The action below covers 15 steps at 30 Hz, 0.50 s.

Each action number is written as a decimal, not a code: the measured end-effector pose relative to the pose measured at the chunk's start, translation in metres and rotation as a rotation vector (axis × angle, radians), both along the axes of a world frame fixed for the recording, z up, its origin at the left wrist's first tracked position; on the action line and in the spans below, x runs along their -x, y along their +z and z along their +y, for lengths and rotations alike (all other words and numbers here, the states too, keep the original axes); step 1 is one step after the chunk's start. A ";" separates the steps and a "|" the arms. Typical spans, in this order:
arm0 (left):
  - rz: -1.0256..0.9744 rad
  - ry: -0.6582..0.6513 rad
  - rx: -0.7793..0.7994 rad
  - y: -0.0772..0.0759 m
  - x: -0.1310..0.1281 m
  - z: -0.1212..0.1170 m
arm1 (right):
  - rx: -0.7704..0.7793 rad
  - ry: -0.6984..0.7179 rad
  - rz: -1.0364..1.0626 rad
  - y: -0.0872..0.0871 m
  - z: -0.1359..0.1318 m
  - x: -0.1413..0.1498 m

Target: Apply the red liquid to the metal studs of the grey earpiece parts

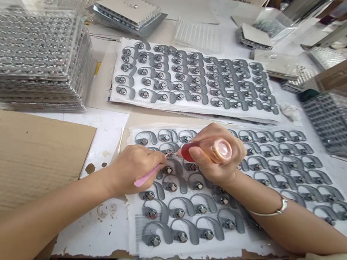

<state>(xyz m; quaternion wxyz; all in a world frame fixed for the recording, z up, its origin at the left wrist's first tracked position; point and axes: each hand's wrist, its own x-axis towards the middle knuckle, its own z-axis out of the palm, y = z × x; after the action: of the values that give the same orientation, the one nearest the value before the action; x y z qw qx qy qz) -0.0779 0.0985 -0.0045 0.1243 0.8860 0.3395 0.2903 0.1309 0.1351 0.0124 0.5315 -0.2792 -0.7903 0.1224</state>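
Note:
My left hand (134,166) is closed around slim pink tweezers (148,176), their tip reaching toward a small round metallic part. In my right hand (223,175) is a small squeeze bottle (192,151), reddish toward its nozzle, its rounded base facing me. The nozzle points left and comes close to the tweezers' tip; whether they touch I cannot tell. Beneath both hands lies a white sheet (220,242) with rows of grey ear-hook earphone pieces (183,206), each carrying a round metallic part. My right hand and forearm hide some of them.
Behind is a second sheet of similar ear-hook pieces (181,77). Stacked clear trays (82,70) stand at back left, above a cardboard sheet (23,152). A cotton swab (120,140) lies beside my left hand. More filled trays (342,118) stand on the right.

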 end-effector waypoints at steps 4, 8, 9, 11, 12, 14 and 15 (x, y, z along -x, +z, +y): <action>-0.043 -0.016 0.033 0.002 0.001 0.001 | 0.005 0.001 0.012 0.000 -0.001 0.000; -0.033 -0.025 0.058 0.001 0.001 0.002 | 0.004 0.007 0.015 0.001 0.000 0.001; -0.033 -0.025 0.065 0.001 0.002 0.002 | 0.008 0.007 0.017 0.001 0.000 0.001; -0.038 -0.021 0.081 0.001 0.002 0.003 | 0.011 0.006 0.021 0.001 0.000 0.001; -0.042 -0.018 0.089 0.001 0.002 0.003 | 0.012 0.007 0.024 0.000 0.000 0.001; -0.051 -0.017 0.106 0.001 0.002 0.003 | 0.015 0.011 0.025 -0.001 0.001 0.001; -0.052 -0.017 0.115 0.001 0.002 0.003 | 0.015 0.014 0.027 -0.002 0.001 0.000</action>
<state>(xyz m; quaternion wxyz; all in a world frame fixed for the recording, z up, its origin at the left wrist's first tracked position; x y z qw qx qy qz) -0.0800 0.1019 -0.0039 0.1862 0.8725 0.3444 0.2923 0.1306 0.1359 0.0108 0.5392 -0.2759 -0.7841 0.1357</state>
